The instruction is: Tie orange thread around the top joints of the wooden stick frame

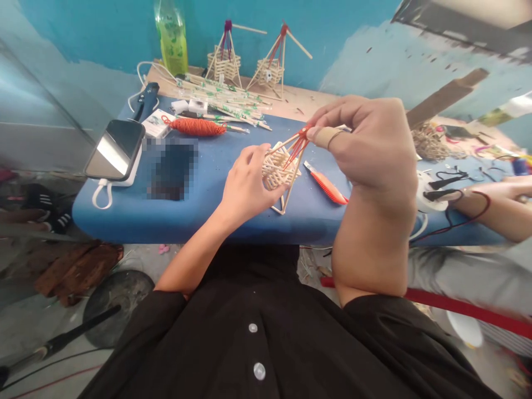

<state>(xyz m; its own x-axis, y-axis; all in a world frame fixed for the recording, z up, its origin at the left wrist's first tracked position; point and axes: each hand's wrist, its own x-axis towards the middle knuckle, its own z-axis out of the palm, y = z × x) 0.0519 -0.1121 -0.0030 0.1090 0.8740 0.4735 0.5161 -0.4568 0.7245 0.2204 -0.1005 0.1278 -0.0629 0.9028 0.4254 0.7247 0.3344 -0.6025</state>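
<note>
A small lantern-like frame of thin wooden sticks (281, 169) stands on the blue table, with orange yarn tied round its pointed top. My left hand (249, 180) is wrapped round the stacked-stick body of the frame from the left. At the top, my right hand (361, 136) pinches the yarn-bound tip between thumb and fingers; a tan band circles one finger. An orange utility knife (326, 184) lies on the table just right of the frame, below my right hand. Behind my left hand rests a bundle of orange yarn (197, 127).
Two similar stick frames (224, 58) stand at the back by the wall, near a green bottle (172, 41) and wrapped chopsticks (224, 94). A phone (115, 149) lies at left. Another person's arm (490, 202), cables and a power socket (426, 191) are at right.
</note>
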